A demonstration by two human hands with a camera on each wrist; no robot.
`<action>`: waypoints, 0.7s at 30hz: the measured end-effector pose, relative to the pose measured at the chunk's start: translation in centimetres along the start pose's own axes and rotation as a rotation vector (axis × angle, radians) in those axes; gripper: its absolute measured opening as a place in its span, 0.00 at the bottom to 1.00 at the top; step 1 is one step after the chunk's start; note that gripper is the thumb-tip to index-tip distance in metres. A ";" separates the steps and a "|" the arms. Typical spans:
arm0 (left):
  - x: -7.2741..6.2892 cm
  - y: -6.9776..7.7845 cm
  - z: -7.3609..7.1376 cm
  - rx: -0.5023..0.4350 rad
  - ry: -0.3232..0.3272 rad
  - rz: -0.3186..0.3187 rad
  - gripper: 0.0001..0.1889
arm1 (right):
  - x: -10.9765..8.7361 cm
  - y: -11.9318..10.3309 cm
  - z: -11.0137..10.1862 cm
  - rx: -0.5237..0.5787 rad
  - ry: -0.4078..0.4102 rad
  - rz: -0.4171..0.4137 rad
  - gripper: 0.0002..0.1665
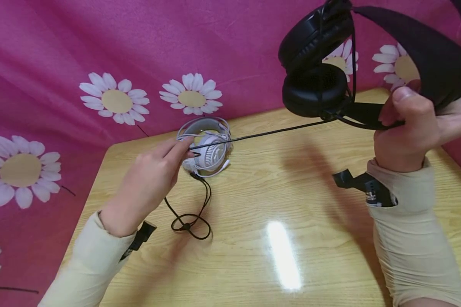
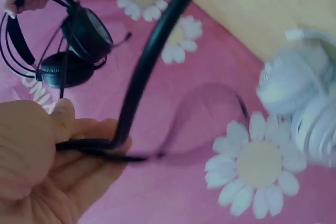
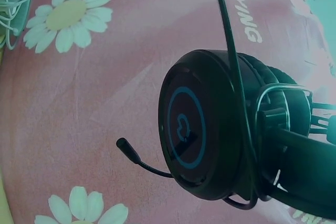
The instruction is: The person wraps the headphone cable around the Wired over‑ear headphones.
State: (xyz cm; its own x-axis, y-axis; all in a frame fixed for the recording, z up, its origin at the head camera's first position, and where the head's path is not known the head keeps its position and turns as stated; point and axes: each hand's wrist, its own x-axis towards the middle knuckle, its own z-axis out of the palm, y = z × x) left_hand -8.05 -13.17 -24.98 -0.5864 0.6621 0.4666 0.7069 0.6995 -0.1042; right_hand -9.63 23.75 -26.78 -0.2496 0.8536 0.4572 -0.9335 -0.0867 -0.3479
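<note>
My right hand (image 1: pixel 411 123) grips a black headset (image 1: pixel 315 94) by its headband, raised above the table at the right. Its padded earcups hang toward the left of that hand. A taut black cable (image 1: pixel 261 135) runs from the headset across to my left hand (image 1: pixel 146 183), whose thumb and fingers pinch it. From the left hand a cable loop (image 1: pixel 192 226) hangs lower, with a small knot-like lump on it. The right wrist view shows a round earcup (image 3: pixel 205 129) with a ring and logo, plus a thin microphone (image 3: pixel 128 150); the right hand is out of that view.
A white headset (image 1: pixel 215 153) with its own microphone and coiled cable lies at the back left of the wooden table (image 1: pixel 246 196), partly behind my left fingers. Pink cloth (image 1: pixel 246 55) with white daisies hangs around the table's back and sides.
</note>
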 end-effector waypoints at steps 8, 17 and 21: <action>-0.1 -0.5 -1.9 0.046 -0.156 0.100 0.35 | -0.4 0.2 0.0 0.037 0.018 0.005 0.37; -0.6 -0.8 -2.5 0.110 -0.012 0.072 0.19 | -0.4 0.4 -0.3 0.018 -0.003 -0.013 0.40; -0.6 -1.1 -3.6 0.185 0.116 0.039 0.06 | -0.5 0.3 0.3 0.018 -0.037 -0.035 0.37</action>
State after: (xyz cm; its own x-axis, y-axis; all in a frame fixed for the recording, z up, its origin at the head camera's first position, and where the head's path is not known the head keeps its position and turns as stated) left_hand -7.03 -15.27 -22.01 -0.5032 0.6615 0.5561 0.6374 0.7186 -0.2780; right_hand -9.90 23.15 -26.90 -0.2257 0.8366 0.4991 -0.9463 -0.0666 -0.3162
